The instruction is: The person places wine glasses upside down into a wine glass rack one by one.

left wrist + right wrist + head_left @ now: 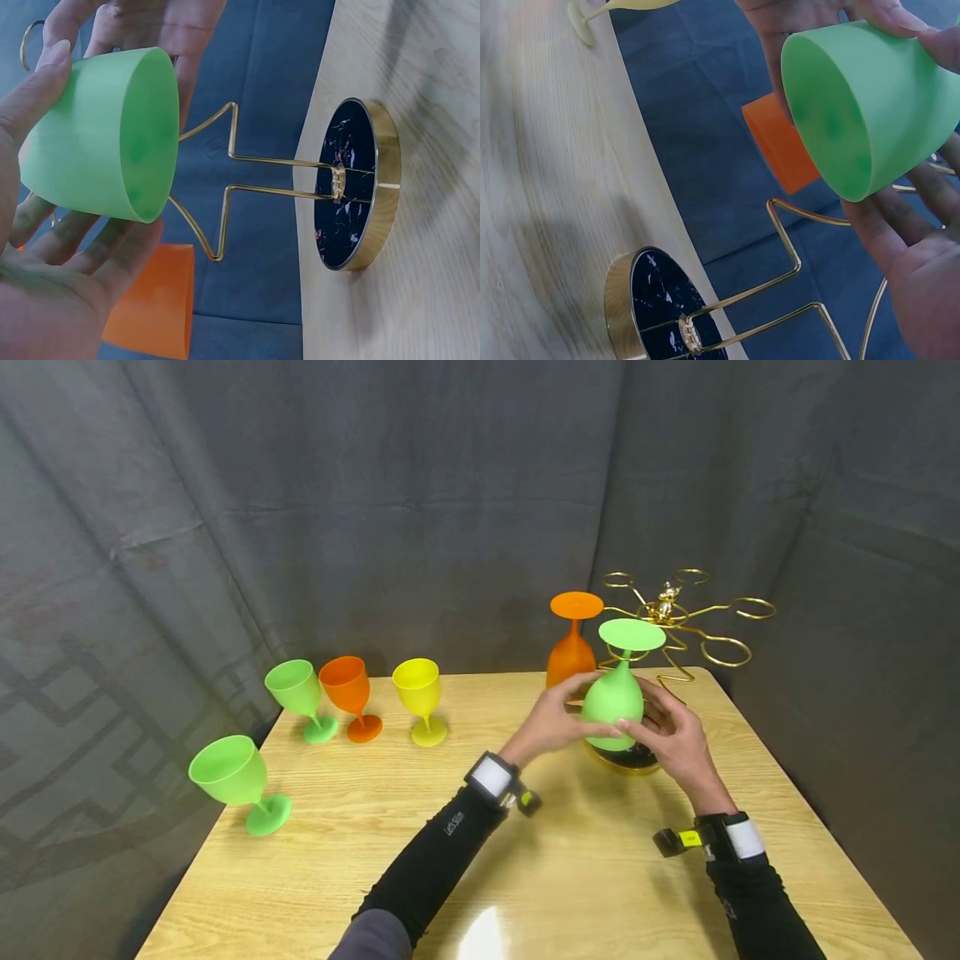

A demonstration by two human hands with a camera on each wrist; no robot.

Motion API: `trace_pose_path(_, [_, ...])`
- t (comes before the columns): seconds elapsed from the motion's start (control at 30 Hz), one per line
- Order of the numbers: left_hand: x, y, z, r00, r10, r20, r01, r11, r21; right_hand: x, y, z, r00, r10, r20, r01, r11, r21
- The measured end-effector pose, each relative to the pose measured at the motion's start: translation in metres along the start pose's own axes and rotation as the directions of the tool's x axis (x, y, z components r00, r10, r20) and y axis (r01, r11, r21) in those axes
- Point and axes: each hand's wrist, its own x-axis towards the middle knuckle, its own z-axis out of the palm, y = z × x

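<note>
Both hands hold a light green goblet (pixel 613 697) upside down, foot on top and bowl opening downward. My left hand (pixel 547 720) grips the bowl from the left, and my right hand (pixel 672 742) from the right, with the thumbs at the near side. Right behind the goblet stands a gold wire rack (pixel 666 610) with looped arms; the goblet's foot overlaps one loop in the head view. An orange goblet (pixel 572 658) hangs upside down at the rack's left side. In the left wrist view the green bowl (pixel 97 139) is off to the side of the rack's black marbled base (pixel 346 187).
On the left part of the wooden table (pixel 360 843) stand upright goblets: a near green one (pixel 234 774), a far green one (pixel 296 689), an orange one (pixel 347 685) and a yellow one (pixel 417 687). A grey curtain (pixel 420 527) borders the table's back and sides.
</note>
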Motion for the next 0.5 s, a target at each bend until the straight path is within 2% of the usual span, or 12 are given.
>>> trace_pose_path(0.23, [0.002, -0.007, 0.006, 1.000, 0.022, 0.011, -0.021, 0.998, -0.062, 0.002, 0.008, 0.000, 0.999, -0.041, 0.010, 0.041, 0.999, 0.025])
trace_pose_path(0.5, [0.003, -0.012, 0.010, 0.999, 0.036, 0.015, -0.035, 0.998, -0.059, 0.000, 0.013, 0.000, 0.999, -0.043, 0.015, 0.043, 0.999, 0.012])
